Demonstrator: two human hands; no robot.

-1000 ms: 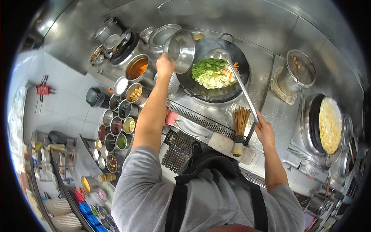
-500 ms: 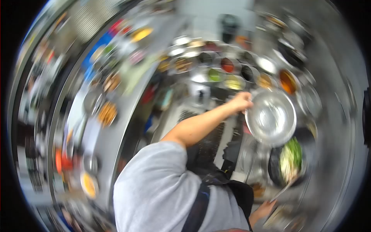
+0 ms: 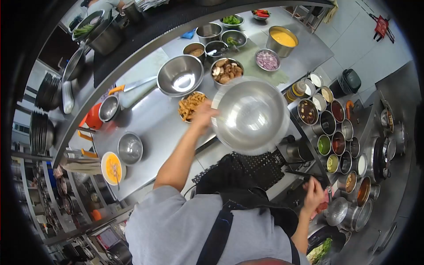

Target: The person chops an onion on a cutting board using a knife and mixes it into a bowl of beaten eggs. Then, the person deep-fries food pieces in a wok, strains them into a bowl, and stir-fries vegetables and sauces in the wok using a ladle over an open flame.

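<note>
My left hand [image 3: 204, 117] grips the rim of a large, shallow metal bowl [image 3: 251, 115], slightly smeared by motion. The bowl is over the near edge of the steel counter, its shiny inside toward me with nothing seen in it. Just beyond my left hand, a bowl of brown strips [image 3: 191, 105] stands beside a bowl of cut mushrooms [image 3: 228, 70]. My right hand [image 3: 312, 198] is low on the right, fingers bent and thumb apart, with nothing visible in it. A reddish cloth [image 3: 325, 204] lies close behind it. Below, a dark wok [image 3: 339, 236] holds green leafy vegetable [image 3: 321, 250].
On the steel counter [image 3: 152, 132] stand an empty metal bowl [image 3: 180, 74], an orange-handled knife [image 3: 132, 85], a bowl of yellow liquid [image 3: 113, 168] and chopped purple onion [image 3: 267, 59]. Sauce pots [image 3: 338, 142] crowd the right side. A rail [image 3: 145, 42] arches over the counter.
My view has turned toward the counter. The metal bowl in my left hand has swung from above the stove to the counter's edge. My right hand has left the utensil handle at the wok.
</note>
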